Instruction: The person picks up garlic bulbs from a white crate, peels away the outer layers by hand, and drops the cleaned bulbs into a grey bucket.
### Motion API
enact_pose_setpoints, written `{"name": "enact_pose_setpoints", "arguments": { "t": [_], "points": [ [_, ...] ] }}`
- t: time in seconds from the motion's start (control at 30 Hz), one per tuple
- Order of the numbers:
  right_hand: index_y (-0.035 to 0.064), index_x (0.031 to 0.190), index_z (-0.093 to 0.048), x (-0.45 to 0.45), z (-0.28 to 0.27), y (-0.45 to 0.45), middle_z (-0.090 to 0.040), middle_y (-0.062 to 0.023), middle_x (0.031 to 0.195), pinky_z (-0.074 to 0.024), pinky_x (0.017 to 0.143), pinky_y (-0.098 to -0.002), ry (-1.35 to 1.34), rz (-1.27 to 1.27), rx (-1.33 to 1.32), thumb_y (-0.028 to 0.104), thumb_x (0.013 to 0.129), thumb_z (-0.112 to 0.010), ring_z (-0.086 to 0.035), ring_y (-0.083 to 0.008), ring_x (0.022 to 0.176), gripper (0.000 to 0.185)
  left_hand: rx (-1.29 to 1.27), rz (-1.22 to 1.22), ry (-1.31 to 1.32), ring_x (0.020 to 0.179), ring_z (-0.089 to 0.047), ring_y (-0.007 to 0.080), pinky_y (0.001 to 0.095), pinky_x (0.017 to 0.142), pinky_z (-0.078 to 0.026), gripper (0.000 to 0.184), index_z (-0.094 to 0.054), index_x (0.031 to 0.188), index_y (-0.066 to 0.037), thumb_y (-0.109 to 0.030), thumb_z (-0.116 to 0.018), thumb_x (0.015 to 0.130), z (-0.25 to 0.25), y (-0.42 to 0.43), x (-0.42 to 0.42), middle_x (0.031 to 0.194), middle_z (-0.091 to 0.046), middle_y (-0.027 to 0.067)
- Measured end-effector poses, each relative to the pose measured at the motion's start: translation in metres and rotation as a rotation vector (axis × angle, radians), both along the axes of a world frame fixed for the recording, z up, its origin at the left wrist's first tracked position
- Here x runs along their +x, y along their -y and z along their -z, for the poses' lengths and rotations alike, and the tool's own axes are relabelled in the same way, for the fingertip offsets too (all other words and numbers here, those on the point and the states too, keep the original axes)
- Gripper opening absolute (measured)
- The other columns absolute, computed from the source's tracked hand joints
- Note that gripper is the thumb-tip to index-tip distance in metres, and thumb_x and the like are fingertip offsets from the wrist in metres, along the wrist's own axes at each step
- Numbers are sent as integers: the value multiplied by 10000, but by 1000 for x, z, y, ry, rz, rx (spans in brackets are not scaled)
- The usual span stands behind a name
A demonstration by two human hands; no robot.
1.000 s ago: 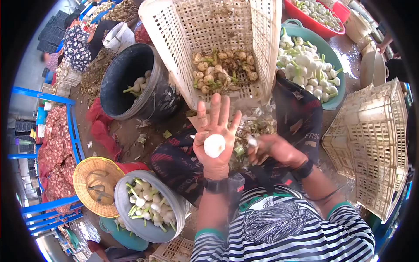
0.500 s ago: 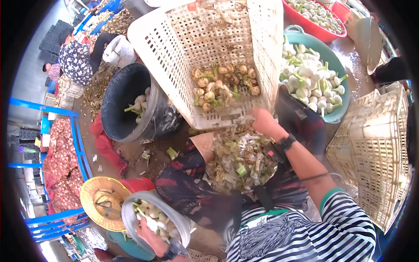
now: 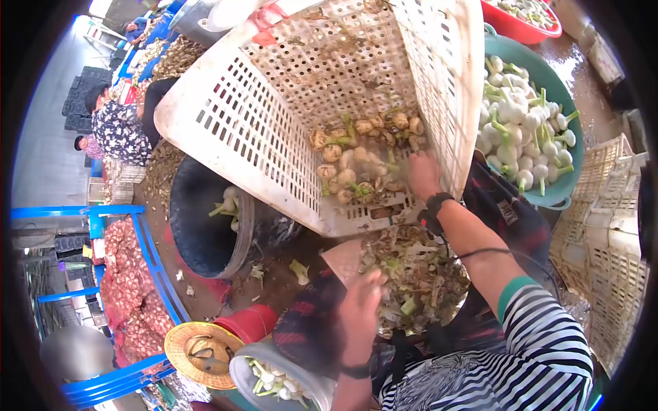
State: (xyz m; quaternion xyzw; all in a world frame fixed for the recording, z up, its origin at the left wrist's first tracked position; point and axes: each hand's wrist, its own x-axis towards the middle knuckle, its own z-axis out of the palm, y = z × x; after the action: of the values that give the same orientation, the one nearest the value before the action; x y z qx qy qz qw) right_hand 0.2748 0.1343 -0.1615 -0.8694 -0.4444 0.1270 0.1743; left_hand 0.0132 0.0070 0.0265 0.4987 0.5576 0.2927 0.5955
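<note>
Inside the large white crate (image 3: 247, 137), several brown unpeeled garlic bulbs (image 3: 343, 164) lie at the bottom. My right hand (image 3: 425, 177) reaches into the crate at the right end of these bulbs, its fingertips closed around something I cannot make out. Blurred by motion, my left hand (image 3: 363, 301) is raised over my lap, left of a heap of peelings (image 3: 425, 274); its fingers are smeared. Peeled white garlic with green stems (image 3: 277, 383) sits in a grey bucket (image 3: 241, 373) at the lower left.
A teal tub (image 3: 572, 103) of peeled garlic stands at the right, beside stacked crates (image 3: 603, 233). A dark bucket (image 3: 199, 226) is at the left, with a straw hat (image 3: 179, 349) and a red bucket (image 3: 250, 322) below. A person (image 3: 120, 127) sits at the upper left.
My left hand has come from the grey bucket back over my lap. My right hand has moved from the crate's front edge into the crate. The white bulb earlier on my left palm is gone.
</note>
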Motion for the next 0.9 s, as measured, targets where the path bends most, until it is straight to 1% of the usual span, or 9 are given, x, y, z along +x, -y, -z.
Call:
{"name": "enact_pose_setpoints", "arguments": {
  "t": [0.07,0.17,0.27,0.33,0.47,0.53,0.7,0.77,0.9],
  "points": [
    [18,955,-632,1,-18,7,-632,-208,913,-483,761,-398,-194,64,193,128,772,-569,-602,-358,841,223,-85,-83,188,944,-597,193,287,787,-509,418,-462,1227,37,-2,-564,824,12,-6,23,1118,-577,93],
    [-14,1019,-619,-22,-45,38,-655,-179,923,-485,732,-357,-799,10,360,162,803,-593,-625,-285,825,280,71,-129,255,973,-580,209,312,804,-500,592,-371,1300,24,17,-631,768,28,-7,41,1138,-551,106],
    [-43,1063,-601,-71,-169,96,-656,-96,930,-471,769,-286,-1168,-339,409,210,862,-583,-592,-145,861,324,312,-112,170,999,-554,251,349,816,-477,683,-369,1294,16,-12,-714,705,33,-5,39,1106,-546,155],
    [-52,1108,-572,-98,-187,124,-643,-94,1011,-449,829,-268,-1606,-225,415,250,883,-580,-569,-126,930,376,396,-118,182,996,-550,279,353,801,-475,666,-396,1269,10,-35,-728,694,44,2,26,1098,-534,176],
    [-39,1217,-493,-133,-207,150,-617,-87,1046,-439,839,-272,-1477,-186,458,219,894,-575,-540,-136,967,422,678,-117,-221,1010,-519,395,421,830,-450,593,-452,1197,14,-79,-734,684,0,24,10,1090,-514,237],
    [-40,1229,-485,-141,-196,158,-609,-70,1031,-440,827,-273,-1188,-259,432,173,888,-583,-532,-131,944,414,819,-155,-204,964,-544,373,420,817,-450,586,-494,1155,-4,-100,-749,636,-3,32,5,1069,-547,203],
    [-56,1245,-494,-144,-224,180,-594,-78,1062,-424,857,-275,-928,-462,322,131,904,-525,-529,-140,951,391,837,-235,-44,910,-571,355,398,783,-460,546,-559,1084,-36,-115,-757,582,-9,51,-20,1010,-589,177],
    [-55,1277,-460,-142,-220,184,-562,-97,1133,-390,914,-288,-1072,-582,364,139,925,-487,-507,-159,1017,403,740,-199,31,900,-572,349,379,793,-454,509,-574,1046,-19,-128,-748,581,-15,57,-31,990,-590,185],
    [-49,1312,-417,-119,-198,184,-469,-122,1302,-362,959,-288,-882,-735,284,95,924,-425,-454,-175,1138,415,673,-240,109,912,-586,299,357,817,-445,604,-562,1086,19,-155,-753,540,-14,66,-43,942,-610,178]
  ]
}}
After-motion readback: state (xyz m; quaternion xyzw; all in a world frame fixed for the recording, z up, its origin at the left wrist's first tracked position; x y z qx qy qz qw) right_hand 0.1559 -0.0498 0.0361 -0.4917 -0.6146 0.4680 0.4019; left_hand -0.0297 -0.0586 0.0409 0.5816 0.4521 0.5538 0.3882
